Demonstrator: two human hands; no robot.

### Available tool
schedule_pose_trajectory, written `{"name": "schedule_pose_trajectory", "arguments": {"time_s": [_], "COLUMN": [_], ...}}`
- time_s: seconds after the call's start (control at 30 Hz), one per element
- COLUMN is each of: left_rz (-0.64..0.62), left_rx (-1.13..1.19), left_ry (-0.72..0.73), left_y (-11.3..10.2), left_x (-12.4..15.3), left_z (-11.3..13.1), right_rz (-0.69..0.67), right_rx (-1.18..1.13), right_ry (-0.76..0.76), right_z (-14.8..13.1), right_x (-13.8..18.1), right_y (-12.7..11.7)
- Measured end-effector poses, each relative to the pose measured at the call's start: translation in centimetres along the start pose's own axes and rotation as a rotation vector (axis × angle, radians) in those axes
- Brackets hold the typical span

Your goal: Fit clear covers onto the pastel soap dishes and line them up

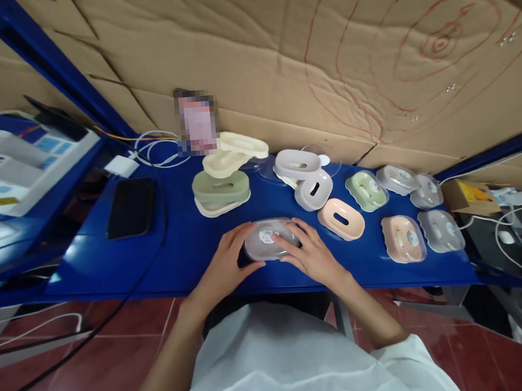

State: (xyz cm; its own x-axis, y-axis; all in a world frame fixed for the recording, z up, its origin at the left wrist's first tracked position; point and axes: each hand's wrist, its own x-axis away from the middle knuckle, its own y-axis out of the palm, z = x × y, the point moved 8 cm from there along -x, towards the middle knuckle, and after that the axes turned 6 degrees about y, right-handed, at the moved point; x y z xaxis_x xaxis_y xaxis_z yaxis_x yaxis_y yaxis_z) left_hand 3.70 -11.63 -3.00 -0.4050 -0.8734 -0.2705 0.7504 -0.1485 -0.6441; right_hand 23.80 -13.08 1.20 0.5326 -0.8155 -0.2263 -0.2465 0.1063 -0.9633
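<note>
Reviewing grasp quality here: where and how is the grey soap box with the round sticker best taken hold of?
By its two short rounded ends, from left and right. The grey soap box lies flat with its long axis sideways, and the left hand and right hand already bracket those ends.

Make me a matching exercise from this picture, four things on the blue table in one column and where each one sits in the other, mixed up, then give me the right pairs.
Things:
1. black phone
2. grey soap box
3. green soap dish
4. white charger

Places:
A. between the left hand and the right hand
B. on top of a cream dish, left of the middle
C. flat on the left part of the table
D. at the back left, by the white cables

Pairs: 1-C, 2-A, 3-B, 4-D
</note>
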Motion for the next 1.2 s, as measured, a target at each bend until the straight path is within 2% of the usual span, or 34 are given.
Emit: {"name": "schedule_pose_trajectory", "arguments": {"time_s": [0.33,0.47,0.53,0.63,0.67,0.73,0.87,1.0,1.1,1.2], "left_rz": [-0.013,-0.011,0.017,0.088,0.105,0.121,0.118,0.077,0.023,0.004], "left_rx": [-0.070,-0.070,-0.073,-0.058,-0.035,0.051,0.210,0.113,0.069,0.054], "left_ry": [0.016,0.013,0.001,-0.057,-0.084,-0.135,-0.152,-0.072,0.001,0.048], "left_y": [0.7,0.4,-0.3,-1.7,-2.1,-2.4,-1.9,-0.3,1.1,1.6], "left_x": [0.6,0.7,1.0,1.8,2.1,2.4,2.0,1.0,0.7,0.6], "left_z": [0.8,0.9,0.6,-0.3,-0.7,-1.4,-0.9,1.6,3.2,4.3], "right_rz": [0.147,0.120,0.178,0.373,0.400,0.386,0.282,0.279,0.245,0.259], "right_rx": [0.021,-0.024,-0.032,0.039,0.058,0.042,-0.173,-0.344,-0.348,-0.293], "right_ry": [0.005,-0.006,0.141,0.577,0.673,0.734,0.623,0.388,0.290,0.284], "right_z": [-0.5,0.2,2.6,7.7,8.6,8.7,5.5,1.8,0.7,0.5], "right_x": [2.1,2.8,3.9,7.5,8.6,9.9,9.5,8.3,8.0,8.4], "right_y": [0.7,0.0,-1.2,-3.1,-3.3,-2.8,-1.3,-1.7,-1.8,-1.7]}}
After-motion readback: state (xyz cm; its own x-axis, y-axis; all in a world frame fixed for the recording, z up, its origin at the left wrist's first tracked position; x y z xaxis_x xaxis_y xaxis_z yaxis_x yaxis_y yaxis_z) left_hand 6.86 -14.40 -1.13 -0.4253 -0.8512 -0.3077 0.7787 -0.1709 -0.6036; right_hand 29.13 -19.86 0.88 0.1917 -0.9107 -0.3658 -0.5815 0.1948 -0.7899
